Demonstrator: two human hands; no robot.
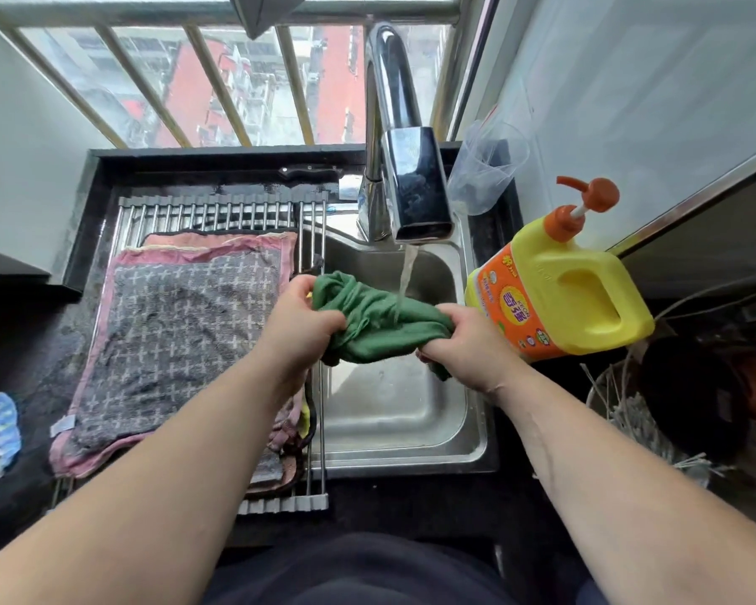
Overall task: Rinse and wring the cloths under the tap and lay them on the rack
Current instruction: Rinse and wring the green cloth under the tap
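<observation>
1. One green cloth (380, 320) is held bunched over the sink (393, 412), under the stream from the one tap (415, 185).
2. The left hand (300, 318) and right hand (463, 342) each grip one end, fingers curled tight.
3. One roll-up rack (219, 211) covers the sink's left part, bearing a stack topped by a grey cross-patterned towel (180, 334); how many lie beneath is hidden.
4. Bare bars show at the rack's far edge; the basin below the hands is open.
5. One yellow detergent bottle (559, 294) stands just beside the right hand; one clear cup (485, 168) stands near the tap.

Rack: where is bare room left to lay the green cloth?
Bare bars show only along the rack's far strip beyond the grey cloth, and a narrow run beside the sink. Stacked cloths crowd the rest.
</observation>
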